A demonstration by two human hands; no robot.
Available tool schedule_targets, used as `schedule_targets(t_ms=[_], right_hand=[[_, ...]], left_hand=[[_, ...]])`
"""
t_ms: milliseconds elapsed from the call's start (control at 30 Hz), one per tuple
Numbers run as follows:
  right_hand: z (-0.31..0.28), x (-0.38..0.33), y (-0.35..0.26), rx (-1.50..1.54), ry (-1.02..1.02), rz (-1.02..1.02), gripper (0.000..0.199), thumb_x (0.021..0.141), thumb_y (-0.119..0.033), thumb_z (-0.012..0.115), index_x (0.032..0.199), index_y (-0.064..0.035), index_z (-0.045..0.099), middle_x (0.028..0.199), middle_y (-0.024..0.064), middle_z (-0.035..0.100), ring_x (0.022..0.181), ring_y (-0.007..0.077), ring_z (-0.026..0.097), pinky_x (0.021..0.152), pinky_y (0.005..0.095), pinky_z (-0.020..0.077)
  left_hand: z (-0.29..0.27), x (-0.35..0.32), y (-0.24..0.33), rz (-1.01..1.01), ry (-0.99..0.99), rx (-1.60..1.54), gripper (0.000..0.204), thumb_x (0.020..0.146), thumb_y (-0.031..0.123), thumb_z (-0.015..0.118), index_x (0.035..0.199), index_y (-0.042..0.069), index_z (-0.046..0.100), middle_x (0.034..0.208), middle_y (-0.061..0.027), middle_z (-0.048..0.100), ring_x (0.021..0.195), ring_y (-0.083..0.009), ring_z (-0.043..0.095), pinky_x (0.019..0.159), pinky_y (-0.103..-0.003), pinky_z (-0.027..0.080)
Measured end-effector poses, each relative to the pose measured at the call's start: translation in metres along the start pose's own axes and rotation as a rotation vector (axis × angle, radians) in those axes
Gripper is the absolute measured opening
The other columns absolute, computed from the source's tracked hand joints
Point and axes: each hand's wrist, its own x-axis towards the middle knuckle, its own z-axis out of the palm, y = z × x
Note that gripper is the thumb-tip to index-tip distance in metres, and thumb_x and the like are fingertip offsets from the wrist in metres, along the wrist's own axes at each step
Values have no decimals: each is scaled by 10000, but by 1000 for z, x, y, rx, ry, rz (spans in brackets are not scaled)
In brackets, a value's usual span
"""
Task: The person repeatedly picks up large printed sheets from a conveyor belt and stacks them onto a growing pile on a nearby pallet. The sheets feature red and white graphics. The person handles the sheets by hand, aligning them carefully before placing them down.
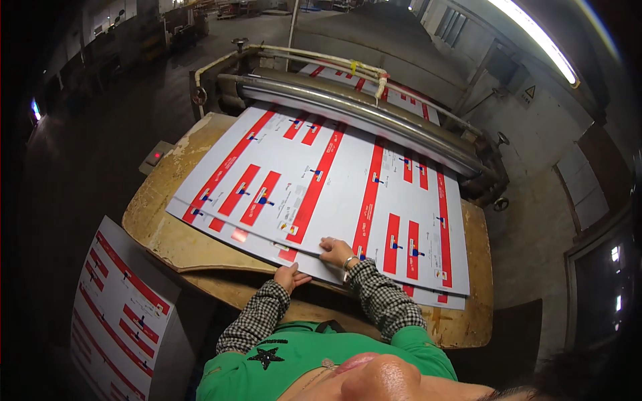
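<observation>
Nearest of all, a green top (301, 354) with a dark star on its chest is being worn, and both forearms are being covered by black-and-white checked sleeves (257, 317). From these, two bare hands are being reached out to the near edges of two large printed sheets. The left hand (292, 276) is being held at the near edge of the lower sheet (239, 235), its fingers partly bent; whether the edge is being pinched cannot be told. Slightly farther in, the right hand (338, 252) is being kept at the near edge of the upper sheet (348, 194), its fingers curled; whether a firm grip is being taken cannot be told. A shiny band (350, 261) is being worn on the right wrist. To the left, below table height, a similar red-and-white sheet (120, 314) is being shown at a slant.

Both sheets are being supported by a worn wooden table (157, 200), the lower one being left exposed as a strip along the near side. Red bars and small blue marks are being displayed on the upper sheet, whose far end is being met by long metal rollers (361, 110). Above the rollers, a pale pipe (301, 53) is being carried across the machine, and beyond them more printed sheeting (401, 100) is being revealed. Overhead at right, light is being given by a tube lamp (538, 37).
</observation>
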Motion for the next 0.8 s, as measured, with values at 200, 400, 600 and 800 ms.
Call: schedule_targets(t_ms=[200, 400, 600, 800], right_hand=[[24, 33, 27, -200, 4, -113, 652, 647, -436, 689, 1117, -13, 527, 1171, 191, 497, 1144, 338, 417, 996, 435, 295], [37, -38, -8, -351, 26, -242, 792, 603, -389, 724, 1252, -71, 402, 1319, 192, 344, 1245, 390, 285, 970, 562, 265], [7, -13, 4, -199, -231, -115, 361, 665, -271, 608, 959, -63, 590, 968, 160, 591, 929, 327, 564, 767, 390, 457], [-30, -25, -35, 0, 66, -296, 232, 714, -206, 546, 833, -13, 595, 839, 158, 616, 733, 310, 597, 647, 346, 477]], left_hand=[[5, -1, 0, 57, 6, 32, 317, 899, 114, 406, 1141, -87, 362, 1040, -221, 522, 949, -357, 568, 795, -452, 516], [10, -7, 0, 110, -16, 30, 299, 851, 48, 459, 1117, -80, 411, 1010, -191, 557, 892, -309, 603, 782, -418, 524], [24, -20, 14, 27, -138, 34, 269, 821, 117, 567, 996, -84, 535, 955, -143, 607, 884, -244, 607, 815, -363, 499], [-17, 9, -9, 61, 139, 67, 288, 815, 37, 389, 1043, -108, 489, 1004, -202, 565, 947, -320, 578, 814, -440, 488]])
